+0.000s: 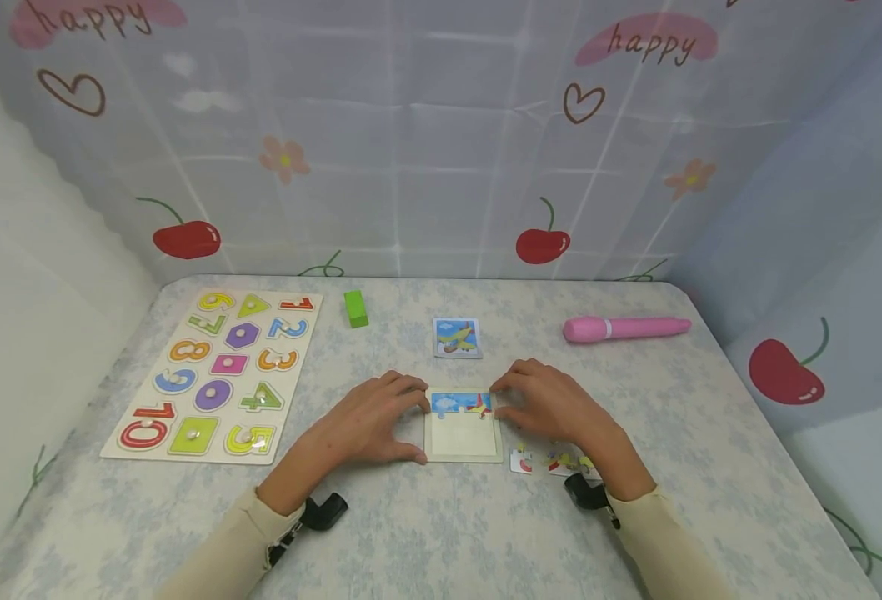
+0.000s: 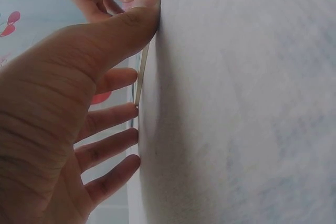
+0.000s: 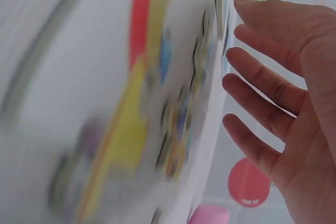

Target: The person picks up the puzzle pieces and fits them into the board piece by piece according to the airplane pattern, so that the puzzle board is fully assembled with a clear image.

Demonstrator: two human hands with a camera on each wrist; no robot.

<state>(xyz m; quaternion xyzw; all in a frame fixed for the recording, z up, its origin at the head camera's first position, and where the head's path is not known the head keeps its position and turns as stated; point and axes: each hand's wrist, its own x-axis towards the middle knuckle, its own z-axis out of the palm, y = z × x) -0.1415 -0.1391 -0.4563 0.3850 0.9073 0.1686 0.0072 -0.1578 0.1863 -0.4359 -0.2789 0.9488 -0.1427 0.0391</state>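
Between the two hands lies a small cream puzzle tray [image 1: 463, 459], with a strip of puzzle pieces [image 1: 452, 402] showing blue sky and part of a plane along its far side. My left hand [image 1: 372, 419] touches its left edge, thumb at the near corner and index finger farther up; in the left wrist view the other fingers [image 2: 113, 145] are spread and fairly straight. My right hand [image 1: 549, 402] has its thumb and index finger beside the tray's far right edge. Its fingers [image 3: 257, 108] are loosely extended. Several loose puzzle pieces [image 1: 520, 460] lie near the right wrist.
A picture card [image 1: 457, 337] of a yellow plane lies beyond the tray. At the left is a number-and-shape board [image 1: 238, 382], with a green block [image 1: 355, 309] near its far corner. A thick pink pen-shaped object [image 1: 628, 329] lies at the far right.
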